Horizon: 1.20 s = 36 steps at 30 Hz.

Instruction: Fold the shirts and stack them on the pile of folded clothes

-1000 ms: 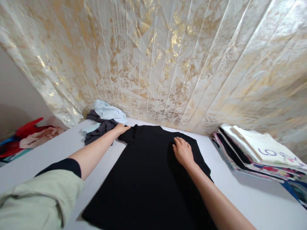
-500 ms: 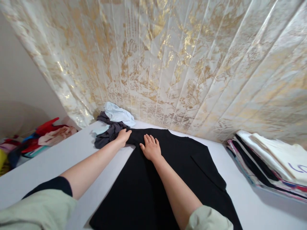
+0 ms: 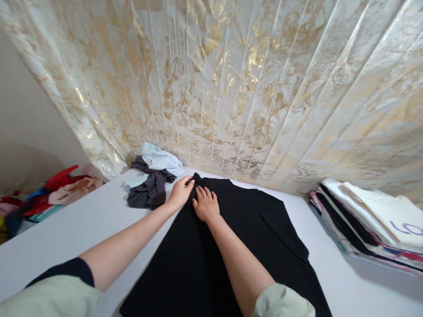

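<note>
A black T-shirt (image 3: 238,220) lies spread on the white table, its right sleeve lying across its body. My left hand (image 3: 180,192) is closed on the shirt's left sleeve near the shoulder; the sleeve's edge is partly hidden by the fingers. Just to the right, my right hand (image 3: 206,204) presses flat on the black fabric with its fingers spread a little. Beyond my left hand sits a crumpled heap of dark grey clothing (image 3: 148,190) with a pale blue garment (image 3: 161,157) on top.
On the right stands a stack of folded clothes (image 3: 373,229), a cream one uppermost. A pile of mixed garments (image 3: 62,193) is beyond the table's left edge. A white and gold curtain (image 3: 211,88) hangs along the back of the table (image 3: 76,233).
My left hand has brought the left sleeve inward, to the right, so it no longer sticks out toward the grey heap. My right hand stays on the shirt.
</note>
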### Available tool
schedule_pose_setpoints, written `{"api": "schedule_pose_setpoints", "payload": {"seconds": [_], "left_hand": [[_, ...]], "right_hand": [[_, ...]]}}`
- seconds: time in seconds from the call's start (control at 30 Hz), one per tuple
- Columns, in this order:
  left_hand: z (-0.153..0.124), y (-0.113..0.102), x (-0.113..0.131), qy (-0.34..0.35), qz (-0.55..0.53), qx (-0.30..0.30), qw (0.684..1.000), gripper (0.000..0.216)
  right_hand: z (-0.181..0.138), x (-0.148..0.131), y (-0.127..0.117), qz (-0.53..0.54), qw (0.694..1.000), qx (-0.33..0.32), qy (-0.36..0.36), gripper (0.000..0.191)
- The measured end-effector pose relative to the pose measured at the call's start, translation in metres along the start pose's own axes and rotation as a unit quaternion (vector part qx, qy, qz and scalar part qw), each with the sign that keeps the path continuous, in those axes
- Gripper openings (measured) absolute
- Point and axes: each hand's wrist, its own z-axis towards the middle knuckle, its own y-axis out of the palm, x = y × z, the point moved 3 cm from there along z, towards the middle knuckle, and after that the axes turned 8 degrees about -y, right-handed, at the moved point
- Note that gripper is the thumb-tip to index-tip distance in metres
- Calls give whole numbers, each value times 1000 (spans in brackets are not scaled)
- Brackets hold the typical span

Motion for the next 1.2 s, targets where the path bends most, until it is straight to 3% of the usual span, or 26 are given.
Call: {"api": "schedule_pose_setpoints", "payload": {"seconds": [0.13,0.3,0.43,0.57,0.67,0.8,0.97,1.1,1.2], "left_hand": [[-22,25,13,87,56,-127,986,28],[-44,26,8,55,127,-152,979,45],[-58,21,4,47,144,-159,976,56],[-71,22,9,91,176,-178,964,38],[-75,19,14,147,182,-129,964,24],[-72,11,12,185,265,-33,946,22],[-71,10,3,177,338,-58,922,15],[-74,9,6,166,373,-25,912,15],[-75,9,9,164,382,-13,909,22]], "right_hand": [[-2,-1,-3,-20,999,-38,-26,54],[-4,10,-7,-2,996,-70,-52,50],[-8,38,-17,76,997,-1,0,56],[-9,64,-24,233,967,71,82,48],[-9,69,-27,295,939,79,156,44],[-7,55,-29,222,957,37,186,54],[-8,42,-35,112,978,26,175,48],[-17,50,-39,102,967,31,230,42],[-23,48,-45,37,972,23,230,40]]}}
